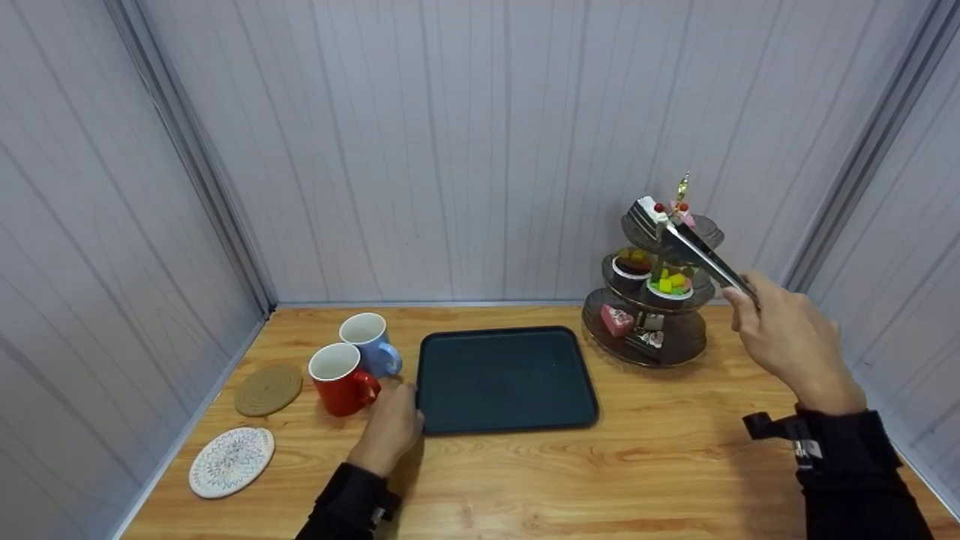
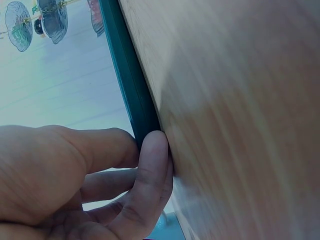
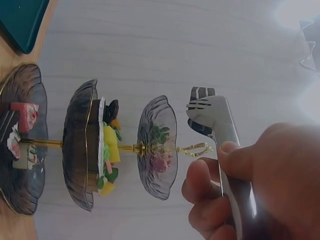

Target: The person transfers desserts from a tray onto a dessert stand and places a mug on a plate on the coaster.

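Observation:
My right hand [image 1: 787, 337] grips metal tongs [image 1: 709, 259], tilted up and left toward the three-tier stand [image 1: 645, 356]. At the tongs' tips is a dark-and-white layered cake slice [image 1: 646, 214] with a red berry, overlapping the top tier in the head view. In the right wrist view, the tongs [image 3: 225, 125] stand beyond the top plate [image 3: 159, 150], the slice's striped side [image 3: 202, 92] partly hidden behind their tines. My left hand [image 1: 394, 420] pinches the near left corner of a dark green tray [image 1: 510, 382], thumb and fingers around its rim [image 2: 135, 90].
Left of the tray stand a red mug [image 1: 341, 394] and a light blue mug [image 1: 373, 350]. A tan round coaster [image 1: 268, 390] and a white patterned coaster [image 1: 231, 461] lie farther left. Fruit-topped cups [image 1: 670, 289] fill the middle tier; a pink cake slice [image 1: 616, 320] sits on the lowest.

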Available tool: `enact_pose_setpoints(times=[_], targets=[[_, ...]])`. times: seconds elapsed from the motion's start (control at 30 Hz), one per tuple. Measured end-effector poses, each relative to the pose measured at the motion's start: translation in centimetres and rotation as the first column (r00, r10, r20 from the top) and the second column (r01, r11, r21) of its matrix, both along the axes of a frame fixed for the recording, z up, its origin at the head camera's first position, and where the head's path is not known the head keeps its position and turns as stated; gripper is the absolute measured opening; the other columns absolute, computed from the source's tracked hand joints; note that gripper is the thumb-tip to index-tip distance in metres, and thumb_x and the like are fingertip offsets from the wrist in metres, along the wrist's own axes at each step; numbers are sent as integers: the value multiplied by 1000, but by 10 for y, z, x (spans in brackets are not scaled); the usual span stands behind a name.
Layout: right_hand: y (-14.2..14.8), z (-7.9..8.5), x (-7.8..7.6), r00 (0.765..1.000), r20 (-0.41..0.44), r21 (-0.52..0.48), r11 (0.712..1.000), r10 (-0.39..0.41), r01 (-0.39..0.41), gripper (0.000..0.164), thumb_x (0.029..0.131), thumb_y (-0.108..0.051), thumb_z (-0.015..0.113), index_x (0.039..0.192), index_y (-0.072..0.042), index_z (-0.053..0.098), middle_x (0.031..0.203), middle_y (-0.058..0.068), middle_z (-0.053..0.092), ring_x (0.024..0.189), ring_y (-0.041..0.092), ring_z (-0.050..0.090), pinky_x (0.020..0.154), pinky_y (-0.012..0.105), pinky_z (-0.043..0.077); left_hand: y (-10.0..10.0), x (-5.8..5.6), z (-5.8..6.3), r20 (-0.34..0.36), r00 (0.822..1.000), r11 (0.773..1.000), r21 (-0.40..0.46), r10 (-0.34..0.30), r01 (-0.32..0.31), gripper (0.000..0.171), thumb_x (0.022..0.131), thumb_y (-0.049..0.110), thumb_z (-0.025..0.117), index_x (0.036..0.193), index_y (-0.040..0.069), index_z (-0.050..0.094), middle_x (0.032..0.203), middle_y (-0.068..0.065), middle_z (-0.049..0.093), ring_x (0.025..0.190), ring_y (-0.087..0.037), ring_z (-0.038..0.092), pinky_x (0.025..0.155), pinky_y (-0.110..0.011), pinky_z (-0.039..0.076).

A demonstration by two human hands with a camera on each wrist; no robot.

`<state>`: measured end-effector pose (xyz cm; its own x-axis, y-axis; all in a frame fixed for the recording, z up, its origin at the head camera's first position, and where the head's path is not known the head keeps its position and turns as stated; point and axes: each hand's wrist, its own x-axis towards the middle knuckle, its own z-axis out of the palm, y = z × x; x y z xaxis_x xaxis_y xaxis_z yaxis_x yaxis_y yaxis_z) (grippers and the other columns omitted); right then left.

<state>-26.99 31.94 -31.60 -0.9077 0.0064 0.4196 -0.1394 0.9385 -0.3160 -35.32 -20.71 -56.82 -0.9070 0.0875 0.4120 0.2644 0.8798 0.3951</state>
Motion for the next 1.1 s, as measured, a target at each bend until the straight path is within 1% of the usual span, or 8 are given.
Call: enact_pose_setpoints(times=[0.1,0.27,0.4,0.47,0.57,0.83,0.97,1.1], targets=[[2,3,1,1000,8,13,1000,-28,28,44,113,-53,34,113,-17,60,80,6,65,57,23,47,52,38,30,0,0,-1,1,1000,1000,-4,3,-3,14,75,-1,70,89,-1,74,88,-18,65,81,-38,65,72,-52,58],[8,5,3,999,-9,35,998,-42,42,46,114,-50,35,123,-12,61,84,8,69,54,22,47,49,37,29,0,0,0,-29,1000,1000,3,1,-1,11,75,-1,70,85,0,73,87,-19,64,81,-39,64,70,-52,57],[12,6,5,998,-5,44,997,-60,60,51,114,-51,36,132,-9,60,78,9,62,56,24,46,49,37,29,-1,0,-2,-64,998,1000,1,-9,9,11,73,0,73,84,-1,72,84,-20,64,81,-42,63,70,-54,56],[14,7,6,997,20,48,996,-74,73,54,113,-53,35,136,-9,59,78,9,59,59,25,48,52,38,30,-1,1,-2,-72,997,1000,-3,-11,11,14,72,0,74,85,-2,72,84,-21,64,81,-43,63,70,-55,56],[16,9,7,994,62,48,995,-90,87,57,112,-56,33,136,-11,58,80,9,58,64,26,50,56,39,31,0,1,-1,-61,998,1000,-1,-2,2,15,72,0,75,87,-2,73,85,-20,64,80,-41,63,70,-54,56],[17,15,9,991,95,41,995,-96,92,50,113,-55,34,117,-11,59,77,7,51,63,25,47,56,40,31,2,1,2,-48,999,1000,-14,9,-10,15,72,-1,73,87,-2,74,84,-20,66,81,-42,64,71,-54,57],[18,21,9,986,122,53,993,-111,105,54,112,-57,33,117,-10,57,79,8,53,65,26,49,57,42,33,2,1,3,-32,999,1000,-29,12,-13,14,72,-1,72,86,-2,74,84,-20,66,81,-41,63,71,-53,57],[17,26,11,981,154,63,992,-114,105,55,112,-58,32,118,-9,57,80,8,51,66,26,48,57,42,34,2,0,2,-8,1000,1000,-17,12,-12,15,74,-2,71,88,-2,75,83,-19,67,79,-40,65,71,-53,58]])
